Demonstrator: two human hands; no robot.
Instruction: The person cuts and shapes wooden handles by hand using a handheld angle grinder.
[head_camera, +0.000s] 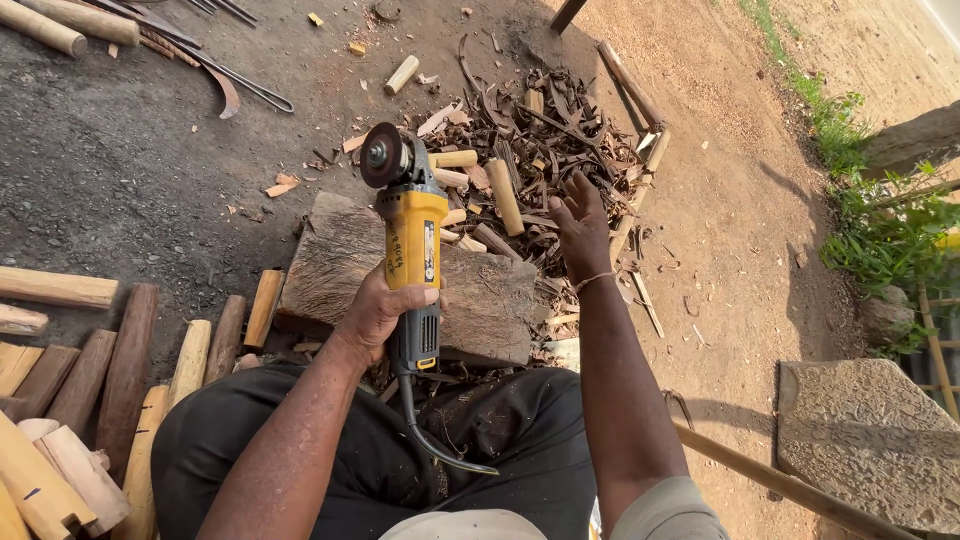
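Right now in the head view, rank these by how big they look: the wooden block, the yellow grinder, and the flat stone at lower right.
1. flat stone, though it is cut off by the frame edge
2. wooden block, partly hidden
3. yellow grinder, held in the left hand, nearer the camera

Single head-mounted view, looking steeply down from above the seated person's lap and forward over the ground. Near edge — dark trousers and both forearms; centre — the wooden block, close below the lens. Far edge reaches the bark scraps; right edge takes in sandy ground and grass.
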